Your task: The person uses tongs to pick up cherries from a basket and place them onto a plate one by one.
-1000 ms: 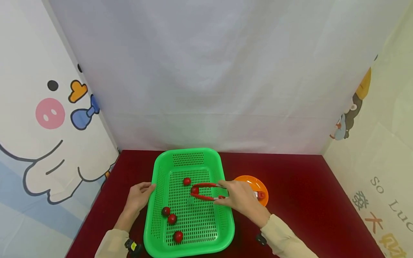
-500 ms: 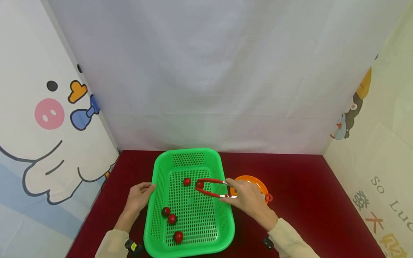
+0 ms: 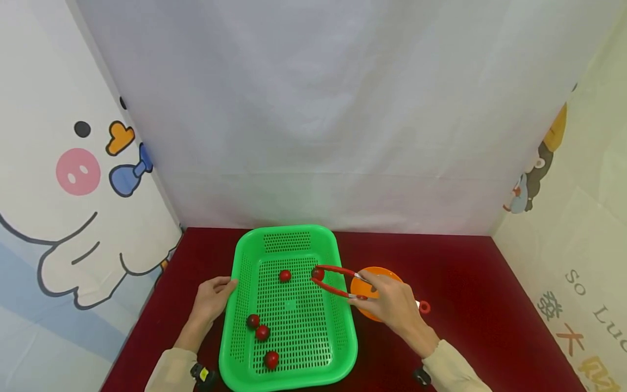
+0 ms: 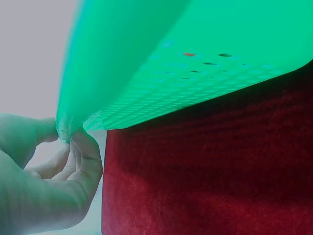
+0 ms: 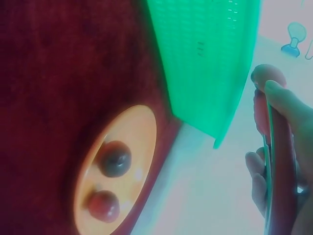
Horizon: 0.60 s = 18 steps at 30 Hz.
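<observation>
My left hand [image 3: 211, 299] pinches the left rim of a green perforated basket [image 3: 345, 326] between thumb and fingers, as the left wrist view shows. My right hand [image 3: 394, 305] grips red-and-silver tongs [image 3: 335, 291]. Between the tong tips is a small round red fruit [image 3: 318, 274], lifted over the right side of the basket. Several similar red fruits [image 3: 262, 332] lie on the basket floor. Partly behind my right hand is an orange plate [image 3: 359, 287]. In the right wrist view, the plate holds one dark round fruit [image 5: 115, 159] and one redder fruit [image 5: 104, 206].
A dark red cloth [image 3: 450, 305] covers the table. Behind it hangs a pale curtain [image 3: 343, 120], with printed cartoon panels on the left [image 3: 78, 171] and right [image 3: 563, 261]. The basket's right wall [image 5: 210, 73] stands between its floor and the plate.
My right hand has moved right and slightly down, carrying the fruit in the tongs from the basket's middle toward its right wall. My left hand stays on the rim.
</observation>
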Available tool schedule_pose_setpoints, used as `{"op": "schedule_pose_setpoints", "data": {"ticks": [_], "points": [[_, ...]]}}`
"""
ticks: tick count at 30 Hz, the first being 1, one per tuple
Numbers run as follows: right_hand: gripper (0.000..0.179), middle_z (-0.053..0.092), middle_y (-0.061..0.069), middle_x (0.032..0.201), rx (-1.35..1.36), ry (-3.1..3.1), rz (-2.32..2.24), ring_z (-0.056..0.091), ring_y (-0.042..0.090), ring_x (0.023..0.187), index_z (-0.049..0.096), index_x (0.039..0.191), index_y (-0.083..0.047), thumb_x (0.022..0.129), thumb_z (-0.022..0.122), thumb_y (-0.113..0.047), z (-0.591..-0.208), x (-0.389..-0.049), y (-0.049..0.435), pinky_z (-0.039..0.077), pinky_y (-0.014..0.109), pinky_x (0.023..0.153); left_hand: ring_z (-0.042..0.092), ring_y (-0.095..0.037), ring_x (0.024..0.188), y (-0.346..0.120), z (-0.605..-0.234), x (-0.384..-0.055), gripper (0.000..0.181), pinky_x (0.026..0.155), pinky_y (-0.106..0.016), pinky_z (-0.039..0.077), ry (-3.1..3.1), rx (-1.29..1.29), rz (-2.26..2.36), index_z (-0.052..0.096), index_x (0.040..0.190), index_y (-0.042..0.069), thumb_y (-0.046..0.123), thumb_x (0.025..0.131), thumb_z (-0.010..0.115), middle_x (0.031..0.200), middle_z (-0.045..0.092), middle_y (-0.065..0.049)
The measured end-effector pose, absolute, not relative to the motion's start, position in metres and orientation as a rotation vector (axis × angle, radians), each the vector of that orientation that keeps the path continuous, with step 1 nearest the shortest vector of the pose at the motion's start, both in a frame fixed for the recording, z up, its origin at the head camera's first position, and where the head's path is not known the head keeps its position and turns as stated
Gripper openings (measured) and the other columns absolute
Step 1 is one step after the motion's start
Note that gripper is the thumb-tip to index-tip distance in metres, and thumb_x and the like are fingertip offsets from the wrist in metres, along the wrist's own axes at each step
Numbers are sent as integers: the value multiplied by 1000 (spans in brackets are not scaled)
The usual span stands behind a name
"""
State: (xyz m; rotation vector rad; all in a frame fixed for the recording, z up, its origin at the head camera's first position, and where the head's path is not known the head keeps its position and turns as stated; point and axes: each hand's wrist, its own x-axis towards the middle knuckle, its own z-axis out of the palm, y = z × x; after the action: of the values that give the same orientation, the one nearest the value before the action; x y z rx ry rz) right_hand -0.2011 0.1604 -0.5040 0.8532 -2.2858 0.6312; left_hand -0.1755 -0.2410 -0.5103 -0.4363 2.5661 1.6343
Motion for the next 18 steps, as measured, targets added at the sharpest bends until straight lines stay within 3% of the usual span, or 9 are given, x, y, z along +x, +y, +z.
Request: {"op": "schedule_pose_setpoints", "data": {"ticks": [5,11,18], "points": [[59,77,-1,96,823,-2312,657,67,12,66,77,108,-12,60,101,-35,-504,-199,168,46,17,48,55,-46,126,-241,-510,-176,49,97,-55,50,2565,-445,1633,52,142,-10,26,109,55,139,54,-34],[62,78,0,98,773,-2322,662,59,8,57,77,113,-12,61,101,-36,-504,-196,176,45,15,49,57,-45,123,-241,-511,-176,49,95,-53,52,2570,-453,1632,53,142,-10,26,108,56,137,56,-33],[62,60,-5,67,717,-2316,631,44,1,57,77,114,-13,61,101,-33,-503,-193,190,38,15,46,57,-45,123,-241,-511,-175,49,96,-54,52,2568,-456,1630,53,142,-9,27,109,56,137,56,-33]]}}
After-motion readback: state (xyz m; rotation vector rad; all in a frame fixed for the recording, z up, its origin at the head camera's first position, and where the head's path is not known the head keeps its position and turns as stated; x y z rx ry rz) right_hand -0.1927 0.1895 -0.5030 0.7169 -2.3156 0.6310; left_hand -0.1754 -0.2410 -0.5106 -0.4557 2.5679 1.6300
